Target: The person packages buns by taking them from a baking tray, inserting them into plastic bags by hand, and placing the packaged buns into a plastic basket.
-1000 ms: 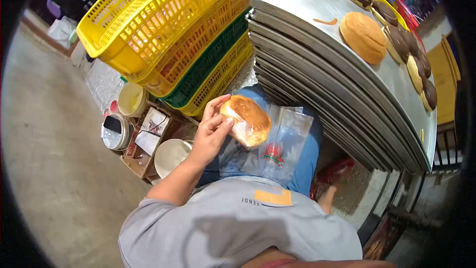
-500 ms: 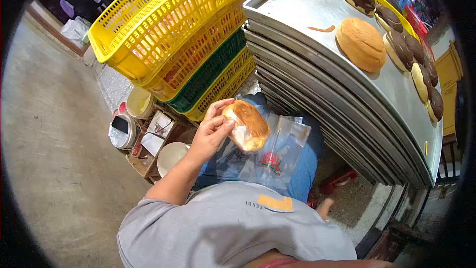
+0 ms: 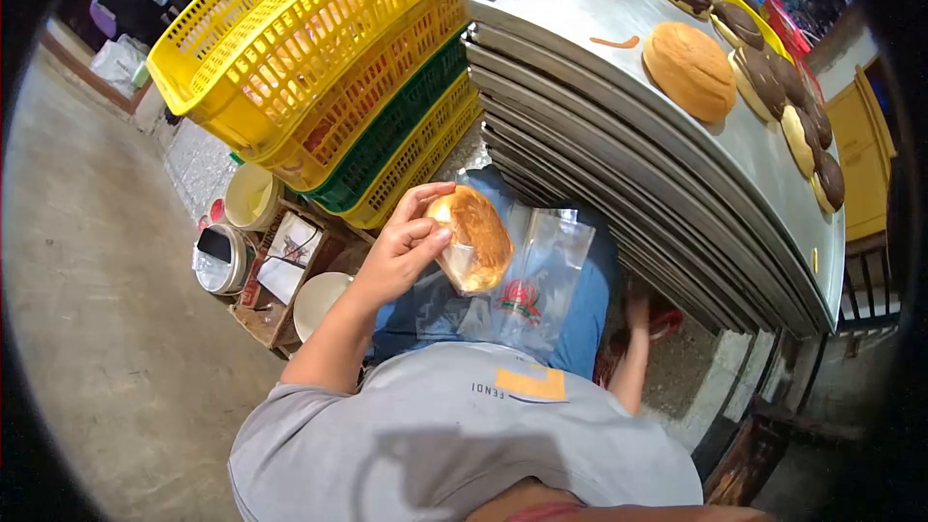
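Observation:
My left hand (image 3: 398,246) is closed on a golden-brown bread roll (image 3: 480,227), pinching its left side between thumb and fingers above my lap. A clear film seems to cover part of the roll. Clear plastic bags (image 3: 556,266) with a red and green print lie flat across my jeans, just under the roll. My right hand (image 3: 638,309) reaches down to the right of my knee, near a red shoe (image 3: 667,323) on the floor. Its fingers are dim and smeared, so what they do is hidden.
Right of me rises a stack of metal trays (image 3: 541,14); the top one carries a round bun (image 3: 688,71) and several chocolate-topped buns (image 3: 759,84). Yellow and green crates (image 3: 290,68) stand ahead. At left are white buckets (image 3: 220,259) and a bowl (image 3: 321,304).
My right hand and forearm have swung forward and down into view beside my knee. The left hand still holds the roll; the whole view has shifted slightly.

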`<action>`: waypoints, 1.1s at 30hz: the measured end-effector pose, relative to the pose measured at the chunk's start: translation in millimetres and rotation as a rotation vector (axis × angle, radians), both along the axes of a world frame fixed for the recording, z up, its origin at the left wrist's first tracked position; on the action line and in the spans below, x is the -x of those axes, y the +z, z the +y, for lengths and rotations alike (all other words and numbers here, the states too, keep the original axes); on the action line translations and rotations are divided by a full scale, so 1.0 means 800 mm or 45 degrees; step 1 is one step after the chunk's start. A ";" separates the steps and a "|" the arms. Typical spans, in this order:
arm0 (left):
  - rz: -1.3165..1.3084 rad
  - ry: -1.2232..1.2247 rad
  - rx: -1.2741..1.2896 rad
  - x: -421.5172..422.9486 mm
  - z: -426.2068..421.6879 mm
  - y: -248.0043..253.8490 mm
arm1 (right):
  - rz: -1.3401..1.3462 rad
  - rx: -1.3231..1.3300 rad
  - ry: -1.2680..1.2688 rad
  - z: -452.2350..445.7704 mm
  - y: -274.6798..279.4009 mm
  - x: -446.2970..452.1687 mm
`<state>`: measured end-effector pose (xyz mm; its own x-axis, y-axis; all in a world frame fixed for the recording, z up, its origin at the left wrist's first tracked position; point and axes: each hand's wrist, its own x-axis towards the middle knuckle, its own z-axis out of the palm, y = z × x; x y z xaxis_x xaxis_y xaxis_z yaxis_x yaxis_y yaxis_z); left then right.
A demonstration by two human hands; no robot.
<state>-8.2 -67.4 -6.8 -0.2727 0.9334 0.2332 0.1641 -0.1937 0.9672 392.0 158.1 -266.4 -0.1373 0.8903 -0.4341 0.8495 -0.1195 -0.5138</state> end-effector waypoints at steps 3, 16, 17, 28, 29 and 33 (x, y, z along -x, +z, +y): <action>0.073 -0.063 0.002 0.000 0.005 0.003 | 0.881 -0.092 0.385 -0.040 0.249 0.154; 0.168 -0.046 -0.042 0.012 -0.012 -0.007 | 0.033 -0.506 1.139 -0.070 0.317 0.297; 0.080 -0.022 -0.019 0.013 -0.010 -0.006 | 0.396 -0.478 1.143 -0.081 0.323 0.292; -0.171 0.085 -0.096 0.018 -0.010 0.039 | 1.958 0.282 0.287 -0.144 0.323 0.291; -0.368 0.005 -0.044 0.018 -0.011 0.033 | 2.013 0.425 0.228 -0.148 0.327 0.293; -0.885 -0.083 -0.032 0.009 -0.013 0.039 | 1.608 0.026 0.554 -0.154 0.292 0.292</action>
<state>-15.0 -77.8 24.6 -0.3100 0.9496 0.0464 -0.5040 -0.2055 0.8389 158.5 35.2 -33.0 -0.7213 0.6669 0.1871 -0.2331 0.0207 -0.9722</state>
